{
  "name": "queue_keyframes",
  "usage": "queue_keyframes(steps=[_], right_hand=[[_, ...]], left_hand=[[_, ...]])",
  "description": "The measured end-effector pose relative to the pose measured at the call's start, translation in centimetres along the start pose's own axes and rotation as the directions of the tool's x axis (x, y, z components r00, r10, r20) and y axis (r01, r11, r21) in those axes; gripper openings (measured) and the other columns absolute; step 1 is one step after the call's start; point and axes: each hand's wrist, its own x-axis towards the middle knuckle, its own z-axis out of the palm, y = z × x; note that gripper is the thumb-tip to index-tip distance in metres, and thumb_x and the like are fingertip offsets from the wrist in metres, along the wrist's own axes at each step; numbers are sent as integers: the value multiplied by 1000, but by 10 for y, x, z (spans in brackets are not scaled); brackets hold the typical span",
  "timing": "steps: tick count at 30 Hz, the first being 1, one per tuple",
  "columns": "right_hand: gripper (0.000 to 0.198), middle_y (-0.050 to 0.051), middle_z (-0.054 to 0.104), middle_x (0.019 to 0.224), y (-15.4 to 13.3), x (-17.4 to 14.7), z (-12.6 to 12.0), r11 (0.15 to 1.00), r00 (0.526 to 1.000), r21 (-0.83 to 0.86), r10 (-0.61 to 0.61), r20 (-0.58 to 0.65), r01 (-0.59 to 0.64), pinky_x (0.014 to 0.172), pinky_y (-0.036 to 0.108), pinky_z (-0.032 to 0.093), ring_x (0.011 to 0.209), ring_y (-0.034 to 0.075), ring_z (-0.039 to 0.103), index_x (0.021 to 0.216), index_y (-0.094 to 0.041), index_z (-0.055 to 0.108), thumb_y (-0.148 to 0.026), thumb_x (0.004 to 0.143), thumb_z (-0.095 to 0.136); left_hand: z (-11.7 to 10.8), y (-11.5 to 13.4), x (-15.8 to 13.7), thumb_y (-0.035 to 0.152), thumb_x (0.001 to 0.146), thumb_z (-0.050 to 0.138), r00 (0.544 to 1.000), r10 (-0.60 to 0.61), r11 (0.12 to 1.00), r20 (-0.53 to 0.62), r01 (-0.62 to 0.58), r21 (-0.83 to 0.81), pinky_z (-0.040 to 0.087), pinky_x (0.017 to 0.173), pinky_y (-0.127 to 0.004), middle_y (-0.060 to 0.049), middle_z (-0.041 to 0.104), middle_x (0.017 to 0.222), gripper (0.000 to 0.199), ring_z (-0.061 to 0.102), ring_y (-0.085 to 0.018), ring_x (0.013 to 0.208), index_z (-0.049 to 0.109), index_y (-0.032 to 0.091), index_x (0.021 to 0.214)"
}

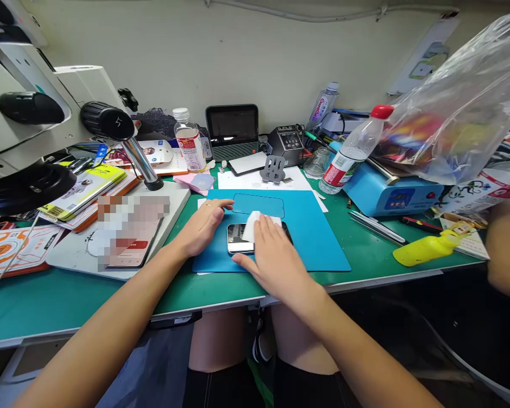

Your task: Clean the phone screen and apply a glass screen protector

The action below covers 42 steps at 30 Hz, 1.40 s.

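A smartphone [234, 246] lies on the blue mat [323, 249], its surface partly covered. My right hand [278, 258] presses a folded white wipe [250, 229] against it, the fingers laid over the wipe and the thumb at the phone's near edge. To the left, my left hand [204, 226] is at the mat's left side with fingers stretched forward, holding nothing. Just beyond the phone, a thin dark-edged outline shaped like a phone screen [258, 205] lies flat on the mat.
On the left stands a microscope [29, 130] with a lit phone [138, 243] on its base. Bottles [189, 141], a dark-screened device [233, 127] and a blue machine [386, 190] line the back. A yellow squeeze bottle [425, 249] lies right, near another person's arm [508, 249].
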Motion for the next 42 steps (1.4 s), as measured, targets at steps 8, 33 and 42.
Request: queue_keyframes(steps=[8, 33, 42], right_hand=[[88, 27, 31, 161, 11, -31, -2, 946, 946, 38, -322, -29, 323, 122, 52, 33, 152, 36, 29, 152, 3, 40, -64, 95, 49], [78, 15, 53, 152, 144, 97, -18, 919, 961, 312, -271, 58, 241, 112, 58, 43, 138, 38, 51, 153, -23, 45, -61, 87, 62], [73, 13, 54, 139, 141, 89, -15, 847, 944, 429, -328, -42, 314, 103, 51, 51, 123, 33, 58, 154, -27, 41, -38, 86, 66]], left_hand=[[2, 1, 2, 68, 101, 12, 1000, -18, 1000, -13, 18, 17, 43, 106, -48, -14, 64, 127, 77, 57, -29, 117, 56, 16, 137], [0, 2, 6, 65, 103, 16, 980, -114, 993, -164, 118, 12, 42, 106, -46, -11, 62, 132, 68, 55, -26, 120, 51, 20, 140], [5, 3, 6, 59, 104, 28, 984, -136, 981, -118, 150, 122, 42, 109, -49, -14, 59, 136, 58, 56, -28, 122, 49, 20, 141]])
